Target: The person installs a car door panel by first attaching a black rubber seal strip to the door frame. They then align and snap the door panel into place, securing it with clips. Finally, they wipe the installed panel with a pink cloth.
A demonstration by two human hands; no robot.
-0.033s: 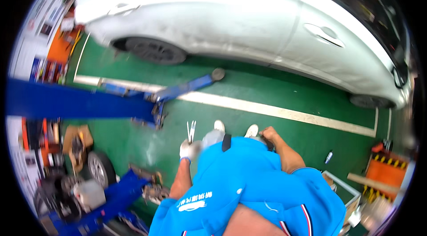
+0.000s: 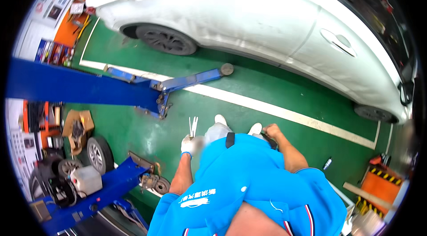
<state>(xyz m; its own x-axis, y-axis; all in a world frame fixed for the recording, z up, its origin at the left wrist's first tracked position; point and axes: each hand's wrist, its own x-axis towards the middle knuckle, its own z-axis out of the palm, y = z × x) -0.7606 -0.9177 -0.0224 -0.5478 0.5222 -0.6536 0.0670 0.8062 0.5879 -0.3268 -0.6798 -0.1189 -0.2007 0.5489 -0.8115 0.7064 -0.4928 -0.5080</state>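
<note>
**Gloved hand gripping thin white strips beside the lift**

Holding the left hand (image 2: pixel 192 145), in a white glove, closed around a small bundle of thin white strips (image 2: pixel 193 126), apparently plastic; tips pointing up and away, likely kept clear of the blue shirt (image 2: pixel 249 182). Resting the bare right hand (image 2: pixel 272 130) curled at the hip on something dark; whether clamped, cannot tell. Beyond both hands, glossy green floor (image 2: pixel 249 85) and a white painted line (image 2: pixel 267 107) stretching toward a smooth white car (image 2: pixel 249 18). Left of the gloved hand, blue steel lift arms (image 2: pixel 133 87) lying low.
</note>
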